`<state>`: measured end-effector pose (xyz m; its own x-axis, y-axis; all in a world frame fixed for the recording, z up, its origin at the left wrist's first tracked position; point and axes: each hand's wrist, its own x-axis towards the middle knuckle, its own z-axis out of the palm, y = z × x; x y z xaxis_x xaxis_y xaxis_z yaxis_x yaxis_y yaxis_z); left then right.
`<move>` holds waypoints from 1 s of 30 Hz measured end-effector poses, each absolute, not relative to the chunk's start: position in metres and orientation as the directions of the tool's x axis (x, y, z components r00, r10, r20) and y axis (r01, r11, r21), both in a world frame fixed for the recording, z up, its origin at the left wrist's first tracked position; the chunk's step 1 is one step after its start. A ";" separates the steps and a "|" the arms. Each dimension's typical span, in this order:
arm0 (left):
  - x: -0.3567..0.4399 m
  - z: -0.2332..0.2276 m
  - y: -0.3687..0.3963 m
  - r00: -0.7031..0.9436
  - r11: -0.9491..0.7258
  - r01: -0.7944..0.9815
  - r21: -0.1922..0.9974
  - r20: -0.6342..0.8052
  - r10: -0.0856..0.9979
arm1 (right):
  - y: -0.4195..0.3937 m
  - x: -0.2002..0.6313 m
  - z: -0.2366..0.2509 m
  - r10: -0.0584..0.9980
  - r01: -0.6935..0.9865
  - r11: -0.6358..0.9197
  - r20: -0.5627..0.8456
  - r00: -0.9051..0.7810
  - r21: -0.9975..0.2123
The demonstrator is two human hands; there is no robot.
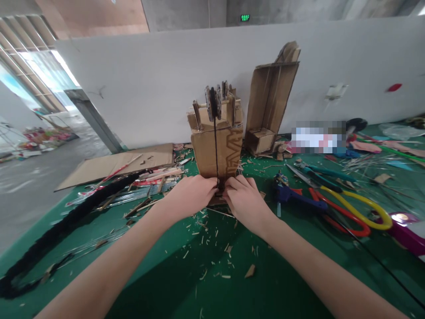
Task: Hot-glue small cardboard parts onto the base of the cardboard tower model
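A tall brown cardboard box [207,153] stands upright in front of me. On its top, corrugated cardboard wheels [219,99] sit on a wooden stick axle. A black string [215,150] hangs from the wheels down the front face and ends between my hands. My left hand [194,192] is closed at the box's lower front, its fingertips pinching the lower end of the string. Close beside it, my right hand [245,199] is closed too, with curled fingers near the string. What lies inside its fingers is hidden.
Scissors with yellow handles [368,206], pliers [332,170] and a blue glue gun [299,199] lie to the right. Behind stands a taller cardboard piece [272,102]. A fuzzy black strip [73,226] and sticks lie left. Scraps litter the green tabletop [166,283].
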<state>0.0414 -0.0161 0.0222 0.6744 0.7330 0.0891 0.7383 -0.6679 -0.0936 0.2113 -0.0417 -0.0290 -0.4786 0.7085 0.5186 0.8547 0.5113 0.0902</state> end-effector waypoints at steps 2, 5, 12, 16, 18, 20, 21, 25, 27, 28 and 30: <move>0.041 0.021 -0.016 0.676 -0.670 0.737 -0.084 0.100 0.731 | -0.041 0.211 -0.030 0.707 0.850 0.522 0.520 -0.480 0.075; 0.042 0.021 -0.015 0.670 -0.667 0.742 -0.067 0.107 0.735 | -0.039 0.210 -0.030 0.710 0.847 0.527 0.515 -0.479 0.061; 0.042 0.022 -0.015 0.658 -0.658 0.752 -0.040 0.109 0.745 | -0.041 0.209 -0.029 0.737 0.860 0.510 0.508 -0.446 0.014; 0.041 0.021 -0.014 0.655 -0.656 0.754 -0.031 0.116 0.747 | -0.045 0.208 -0.028 0.752 0.877 0.480 0.524 -0.399 -0.023; 0.041 0.021 -0.014 0.648 -0.650 0.760 -0.029 0.121 0.752 | -0.046 0.206 -0.029 0.747 0.879 0.476 0.537 -0.392 -0.021; 0.041 0.020 -0.014 0.639 -0.642 0.767 -0.020 0.125 0.759 | -0.046 0.203 -0.031 0.745 0.880 0.474 0.541 -0.390 -0.018; 0.041 0.020 -0.014 0.636 -0.639 0.769 -0.013 0.126 0.762 | -0.046 0.202 -0.032 0.745 0.881 0.473 0.542 -0.388 -0.021; 0.041 0.019 -0.013 0.632 -0.639 0.768 0.026 0.129 0.764 | -0.046 0.197 -0.033 0.743 0.893 0.449 0.565 -0.359 -0.023; 0.040 0.018 -0.013 0.624 -0.634 0.773 0.035 0.138 0.769 | -0.048 0.196 -0.032 0.732 0.904 0.428 0.586 -0.347 0.000; 0.040 0.018 -0.012 0.618 -0.629 0.777 0.038 0.143 0.773 | -0.049 0.196 -0.031 0.723 0.907 0.421 0.596 -0.349 0.020; 0.039 0.017 -0.012 0.607 -0.619 0.784 0.048 0.149 0.781 | -0.050 0.196 -0.031 0.694 0.902 0.426 0.611 -0.380 0.077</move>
